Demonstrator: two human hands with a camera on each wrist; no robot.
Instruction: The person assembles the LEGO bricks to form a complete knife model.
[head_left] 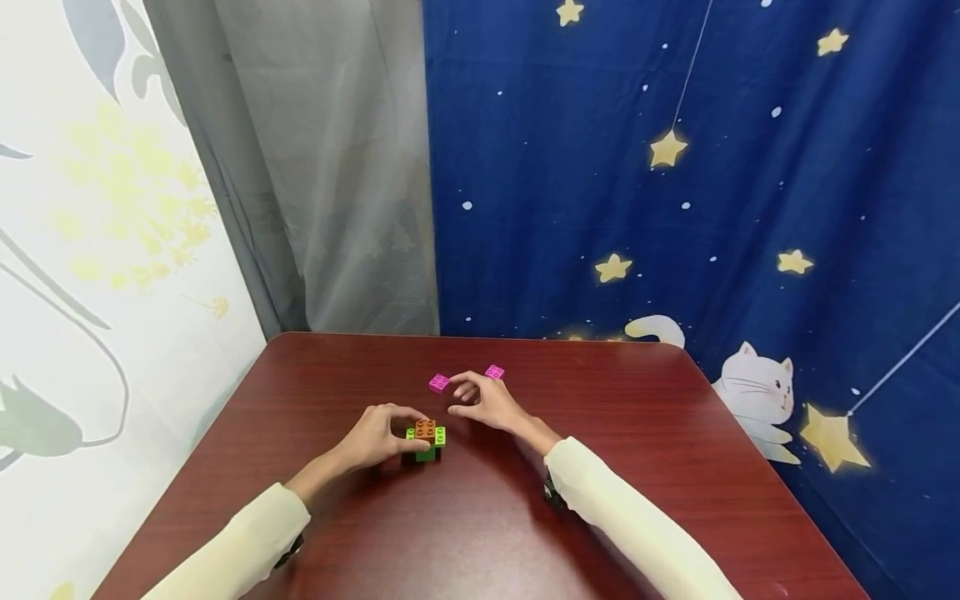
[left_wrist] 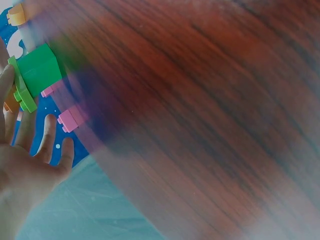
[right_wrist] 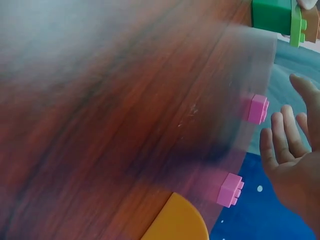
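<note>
Between thumb and fingers, my left hand (head_left: 378,435) holds a small stack of toy building bricks. An orange brick (head_left: 425,428) tops a wider lime-green brick (head_left: 440,436), with a darker green brick (left_wrist: 40,70) underneath. My right hand (head_left: 487,402) hovers over the table further back, fingers loosely bent and nothing between them. Just beyond its fingertips lies a pink brick (head_left: 439,383). A second pink brick (head_left: 493,372) sits behind that hand. Both pink bricks show studs and stand apart from the fingers in the right wrist view.
The dark red wooden table (head_left: 337,533) ends at a back edge before a blue star-patterned curtain (head_left: 555,208) and a grey curtain (head_left: 360,208). A rounded yellow-orange piece (right_wrist: 177,220) appears low in the right wrist view; the right arm seems to hide it from the head view.
</note>
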